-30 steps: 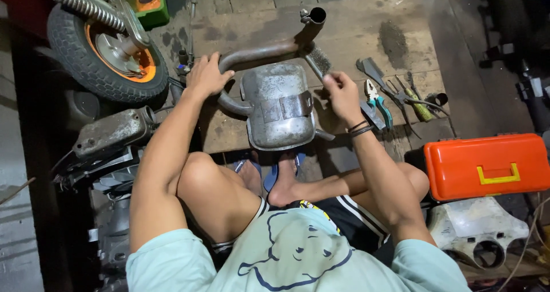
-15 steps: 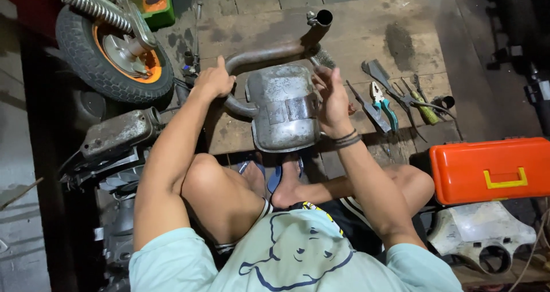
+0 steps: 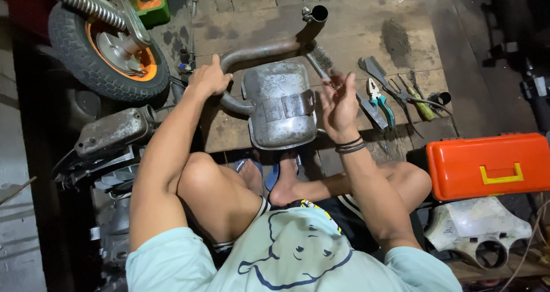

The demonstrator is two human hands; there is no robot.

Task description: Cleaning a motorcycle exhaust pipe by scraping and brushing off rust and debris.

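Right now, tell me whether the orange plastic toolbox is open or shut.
Shut: the orange plastic toolbox has its lid down flat, yellow handle on top.

Left hand (image 3: 209, 79) grips exhaust pipe (image 3: 260, 49); right hand (image 3: 339, 100) (fingers loose) hovers beside muffler (image 3: 279, 104).
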